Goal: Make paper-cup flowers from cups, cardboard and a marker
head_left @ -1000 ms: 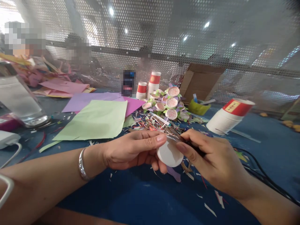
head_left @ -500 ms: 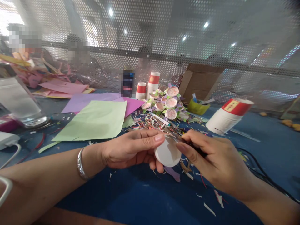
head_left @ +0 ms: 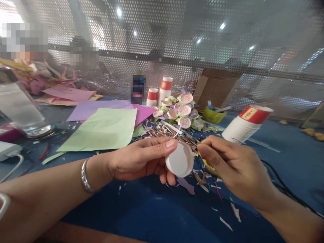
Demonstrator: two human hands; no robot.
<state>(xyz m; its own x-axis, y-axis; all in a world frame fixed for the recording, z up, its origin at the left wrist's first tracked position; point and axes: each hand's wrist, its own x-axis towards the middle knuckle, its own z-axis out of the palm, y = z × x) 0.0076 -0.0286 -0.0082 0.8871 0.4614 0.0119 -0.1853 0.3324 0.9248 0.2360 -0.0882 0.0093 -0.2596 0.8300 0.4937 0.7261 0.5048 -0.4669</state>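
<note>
Between the thumb and fingers of my left hand (head_left: pixel 149 158) is a white round paper cup base (head_left: pixel 180 160) with a low rim, its flat face turned toward me. My right hand (head_left: pixel 230 168), just to the right of it, is closed around scissors (head_left: pixel 209 166) with a yellow handle. Their dark metal blades point up and left past the cup base, apart from it. My right fingers hide most of the handle. Beneath and behind both hands, paper scraps (head_left: pixel 164 130) litter the blue table, a purple piece (head_left: pixel 186 185) among them.
Behind the scraps stands a cluster of decorated cup bases (head_left: pixel 184 110). Red-and-white paper cups (head_left: pixel 243 125) lean in a stack at right, near a yellow-green container (head_left: pixel 214 116). Green paper (head_left: pixel 101 130) lies left, beside a glass of water (head_left: pixel 22 104). A black cable (head_left: pixel 286 189) runs at right.
My right hand has drawn slightly right, taking the scissors off the cup base's edge. Their yellow handle now shows. My left hand and the cup base have shifted slightly left and up.
</note>
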